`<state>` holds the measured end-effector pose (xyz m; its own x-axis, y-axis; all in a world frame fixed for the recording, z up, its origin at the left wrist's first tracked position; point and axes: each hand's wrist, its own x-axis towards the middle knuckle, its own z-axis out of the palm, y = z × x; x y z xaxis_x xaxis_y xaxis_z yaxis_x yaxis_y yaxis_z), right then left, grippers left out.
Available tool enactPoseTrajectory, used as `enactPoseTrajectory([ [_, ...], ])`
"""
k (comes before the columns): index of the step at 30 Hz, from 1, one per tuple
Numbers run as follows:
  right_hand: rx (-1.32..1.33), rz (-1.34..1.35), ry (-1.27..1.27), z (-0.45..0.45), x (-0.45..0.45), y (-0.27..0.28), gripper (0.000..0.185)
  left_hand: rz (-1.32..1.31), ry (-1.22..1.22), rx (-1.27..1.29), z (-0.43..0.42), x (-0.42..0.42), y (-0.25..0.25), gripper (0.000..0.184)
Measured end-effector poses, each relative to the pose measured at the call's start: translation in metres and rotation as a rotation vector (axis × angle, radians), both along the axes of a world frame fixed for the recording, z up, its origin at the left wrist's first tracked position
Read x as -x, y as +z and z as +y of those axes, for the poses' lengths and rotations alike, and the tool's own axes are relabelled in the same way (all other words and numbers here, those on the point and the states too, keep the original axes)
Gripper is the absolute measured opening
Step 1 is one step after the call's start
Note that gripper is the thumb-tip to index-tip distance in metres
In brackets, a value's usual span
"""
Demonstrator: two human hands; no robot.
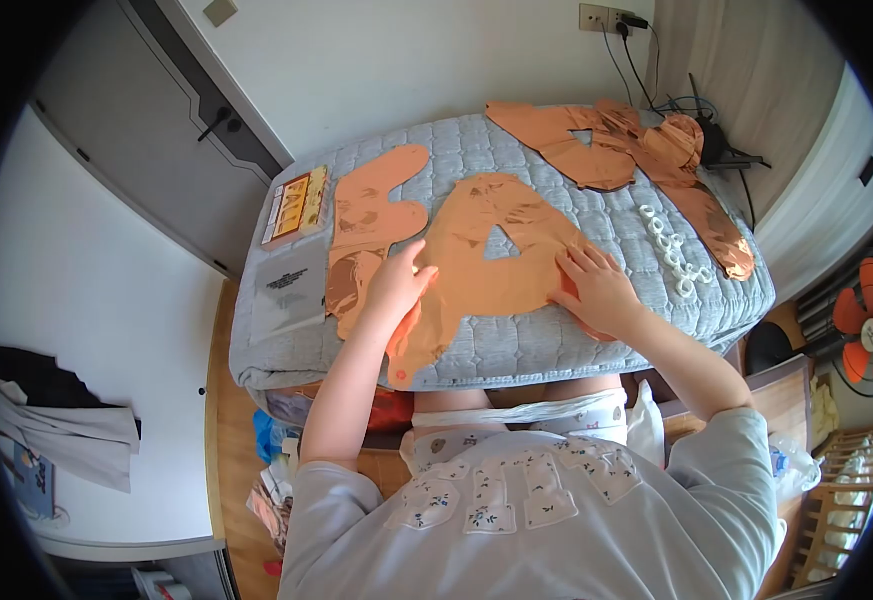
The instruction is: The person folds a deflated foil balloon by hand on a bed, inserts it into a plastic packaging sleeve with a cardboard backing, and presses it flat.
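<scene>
A flat, copper-coloured foil balloon shaped like an A (511,270) lies on the grey quilted mattress (446,150), its foil creased. My left hand (401,283) rests on the left side of this balloon, thumb and forefinger a little apart; its other fingers are mostly hidden. On the right side, my right hand (594,290) lies palm down with its fingers spread, and orange foil shows beneath it. Another copper foil shape with rounded lobes (361,205) lies just left of the A, beside my left hand.
More copper foil shapes (606,150) lie at the back right, near white rings (671,250). A printed box (296,205) and a clear packet (291,285) are at the left. Cables (696,105) hang behind the mattress; an orange-bladed fan (868,335) is far right.
</scene>
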<state>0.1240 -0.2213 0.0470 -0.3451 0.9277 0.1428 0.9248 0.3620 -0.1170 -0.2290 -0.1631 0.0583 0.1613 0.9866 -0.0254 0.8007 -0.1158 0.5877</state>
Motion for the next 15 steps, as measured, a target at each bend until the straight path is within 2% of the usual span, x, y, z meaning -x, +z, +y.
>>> enactPoseTrajectory([
  [1,0.003,0.029,-0.013,0.003,-0.003,-0.005,0.075,0.16,0.041,-0.214,0.001,-0.002,-0.001,0.052],
  [2,0.003,0.026,-0.012,0.006,-0.006,-0.01,0.075,0.157,0.043,-0.215,0.003,-0.004,-0.001,0.052],
  [4,-0.036,0.007,-0.075,0.014,-0.006,-0.008,0.075,0.279,0.151,-0.429,0.004,-0.008,0.003,0.042],
  [8,0.012,0.055,-0.089,0.022,-0.008,0.0,0.074,0.287,0.192,-0.593,-0.001,0.022,-0.002,0.033],
  [11,0.039,0.057,-0.044,0.024,-0.008,0.001,0.074,0.18,0.287,-0.533,-0.032,0.053,-0.001,0.033],
  [13,0.002,0.056,-0.086,0.022,-0.002,0.002,0.072,-0.063,0.397,-0.576,-0.067,0.066,0.009,0.033],
  [15,-0.077,0.066,-0.054,0.019,0.01,0.003,0.068,-0.053,0.447,-0.64,-0.096,0.085,0.003,0.034],
])
